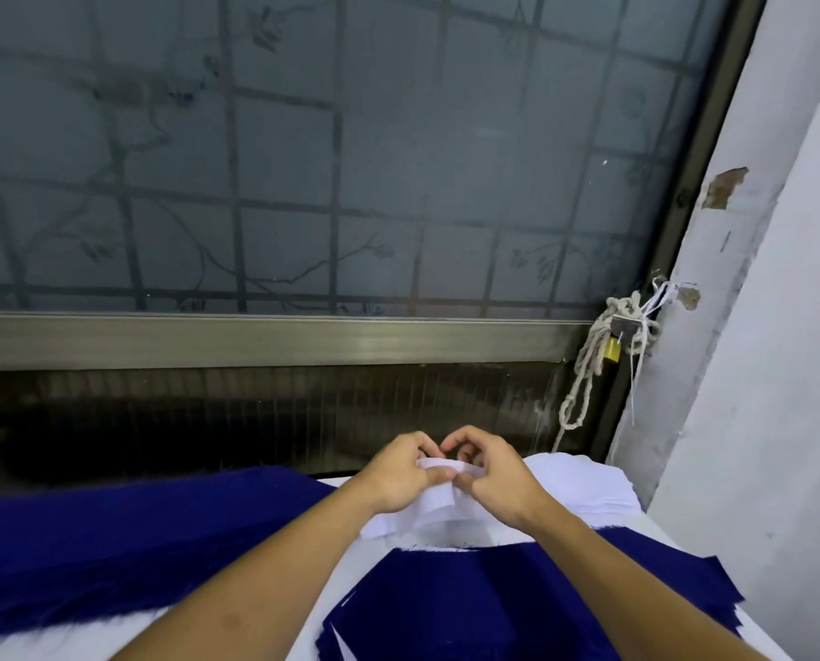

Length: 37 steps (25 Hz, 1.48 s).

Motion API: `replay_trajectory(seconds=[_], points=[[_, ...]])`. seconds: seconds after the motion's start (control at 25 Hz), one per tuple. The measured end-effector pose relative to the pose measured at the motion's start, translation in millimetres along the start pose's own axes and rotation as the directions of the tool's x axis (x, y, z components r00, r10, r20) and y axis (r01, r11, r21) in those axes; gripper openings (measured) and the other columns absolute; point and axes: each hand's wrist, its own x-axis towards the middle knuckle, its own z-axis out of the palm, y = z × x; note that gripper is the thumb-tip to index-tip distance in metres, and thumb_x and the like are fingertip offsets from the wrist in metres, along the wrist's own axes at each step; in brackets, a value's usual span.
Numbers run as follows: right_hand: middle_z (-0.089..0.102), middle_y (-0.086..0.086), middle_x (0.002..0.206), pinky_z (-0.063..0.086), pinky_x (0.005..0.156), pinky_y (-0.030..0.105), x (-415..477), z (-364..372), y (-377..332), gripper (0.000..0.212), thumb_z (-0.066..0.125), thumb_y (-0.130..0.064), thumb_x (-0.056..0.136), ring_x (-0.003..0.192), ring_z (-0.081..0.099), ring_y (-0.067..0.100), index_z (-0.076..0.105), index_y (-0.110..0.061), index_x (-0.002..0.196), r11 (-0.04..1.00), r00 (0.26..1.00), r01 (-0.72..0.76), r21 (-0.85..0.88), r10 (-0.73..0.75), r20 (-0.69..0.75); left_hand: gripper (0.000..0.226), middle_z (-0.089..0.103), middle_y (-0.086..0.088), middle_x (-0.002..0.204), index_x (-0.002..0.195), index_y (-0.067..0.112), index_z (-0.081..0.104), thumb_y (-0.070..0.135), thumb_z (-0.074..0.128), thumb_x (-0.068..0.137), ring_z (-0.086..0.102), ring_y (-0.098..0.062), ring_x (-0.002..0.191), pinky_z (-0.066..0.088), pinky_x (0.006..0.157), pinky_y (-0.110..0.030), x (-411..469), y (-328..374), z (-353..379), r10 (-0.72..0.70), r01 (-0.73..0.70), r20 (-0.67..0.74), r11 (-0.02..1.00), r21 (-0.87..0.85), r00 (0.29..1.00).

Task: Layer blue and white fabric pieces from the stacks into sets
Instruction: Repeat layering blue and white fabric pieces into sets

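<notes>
A white fabric piece is lifted off the table between both hands at the middle of the view. My left hand pinches its upper edge from the left, and my right hand pinches the same edge from the right, fingertips almost touching. A thick stack of blue fabric lies to the left. A stack of white fabric sits behind my right hand. Layered blue pieces with white edges showing lie in front, under my forearms.
A frosted window with a metal grille and its metal sill run along the far side of the table. A white wall closes in the right side. A knotted rope and padlock hang at the window corner.
</notes>
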Motion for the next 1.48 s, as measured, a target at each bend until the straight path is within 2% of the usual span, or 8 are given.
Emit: replay_trajectory(seconds=[0.16, 0.28, 0.52, 0.68, 0.92, 1.2, 1.32, 1.48], points=[[0.066, -0.01, 0.106, 0.041, 0.106, 0.042, -10.3, -8.9, -9.7, 0.026, 0.06, -0.025, 0.094, 0.109, 0.057, 0.018, 0.065, -0.033, 0.119, 0.986, 0.988, -0.104, -0.129, 0.117, 0.099, 0.03, 0.065, 0.002, 0.103, 0.107, 0.028, 0.062, 0.018, 0.081, 0.085, 0.064, -0.013, 0.095, 0.054, 0.081, -0.028, -26.5, 10.2, -19.5, 0.043, -0.045, -0.069, 0.999, -0.021, 0.997], [0.071, -0.01, 0.097, 0.034, 0.111, 0.052, -23.2, -17.3, -24.4, 0.012, 0.062, -0.03, 0.096, 0.105, 0.06, 0.017, 0.074, -0.03, 0.095, 0.988, 0.986, -0.073, -0.139, 0.093, 0.138, 0.04, 0.068, -0.006, 0.103, 0.113, 0.024, 0.062, 0.009, 0.082, 0.082, 0.067, -0.019, 0.098, 0.057, 0.089, -0.036, -56.9, 21.5, -33.4, 0.053, -0.064, -0.166, 0.996, -0.064, 0.985], [0.056, -0.011, 0.113, 0.037, 0.108, 0.046, -65.0, -14.6, -55.4, 0.012, 0.066, -0.047, 0.093, 0.116, 0.046, 0.013, 0.067, -0.035, 0.092, 0.978, 0.99, 0.072, -0.195, -0.046, 0.137, 0.04, 0.071, -0.011, 0.092, 0.114, 0.022, 0.063, 0.006, 0.082, 0.083, 0.07, -0.021, 0.087, 0.055, 0.073, -0.029, -124.6, 46.9, -50.4, 0.048, -0.105, -0.246, 0.969, -0.224, 0.968], [0.067, -0.006, 0.099, 0.056, 0.088, 0.037, -92.7, -8.1, -81.7, 0.011, 0.069, -0.033, 0.094, 0.101, 0.062, 0.014, 0.062, -0.024, 0.092, 0.998, 0.996, 0.066, -0.013, -0.065, 0.059, 0.034, 0.074, -0.012, 0.097, 0.111, 0.021, 0.065, 0.007, 0.081, 0.084, 0.072, -0.026, 0.094, 0.057, 0.081, -0.032, -162.9, 72.2, -70.1, 0.047, -0.157, -0.383, 0.953, -0.259, 0.922], [0.066, -0.012, 0.107, 0.046, 0.077, 0.02, -129.0, -5.4, -93.9, 0.021, 0.073, -0.032, 0.092, 0.101, 0.061, 0.01, 0.07, -0.028, 0.113, 0.999, 0.999, 0.04, -0.036, -0.04, 0.012, 0.026, 0.071, -0.005, 0.098, 0.102, 0.024, 0.065, 0.013, 0.082, 0.085, 0.068, -0.022, 0.095, 0.058, 0.085, -0.037, -217.4, 68.1, -107.2, -0.019, -0.17, -0.587, 0.949, -0.264, 0.809], [0.065, 0.01, 0.085, 0.048, 0.075, 0.034, -172.9, 0.5, -73.6, 0.029, 0.063, -0.034, 0.098, 0.083, 0.061, 0.02, 0.071, -0.009, 0.087, 0.993, 0.992, 0.014, -0.117, 0.001, 0.125, 0.031, 0.067, 0.005, 0.089, 0.095, 0.026, 0.06, 0.023, 0.086, 0.08, 0.065, -0.012, 0.084, 0.047, 0.064, -0.019, -283.2, 14.4, -132.9, -0.087, -0.041, -0.74, 0.987, -0.153, 0.667], [0.041, 0.01, 0.071, 0.036, 0.064, 0.033, -191.7, 3.1, -60.7, 0.038, 0.068, -0.032, 0.095, 0.068, 0.046, 0.018, 0.057, -0.004, 0.071, 0.999, 0.997, -0.023, 0.026, 0.021, 0.08, 0.033, 0.064, 0.001, 0.081, 0.093, 0.031, 0.057, 0.023, 0.087, 0.079, 0.063, -0.013, 0.072, 0.047, 0.058, -0.023, -313.1, -23.1, -126.7, -0.07, 0.156, -0.642, 0.985, 0.079, 0.763], [0.057, -0.001, 0.064, 0.041, 0.063, 0.026, -202.9, 16.3, -44.8, 0.028, 0.074, -0.024, 0.092, 0.066, 0.053, 0.013, 0.069, -0.004, 0.074, 0.973, 0.992, -0.125, 0.193, 0.124, 0.019, 0.023, 0.067, 0.0, 0.093, 0.098, 0.022, 0.064, 0.022, 0.082, 0.084, 0.063, -0.013, 0.082, 0.054, 0.074, -0.029, -334.2, -64.9, -111.2, -0.225, 0.382, -0.576, 0.909, 0.166, 0.785]])
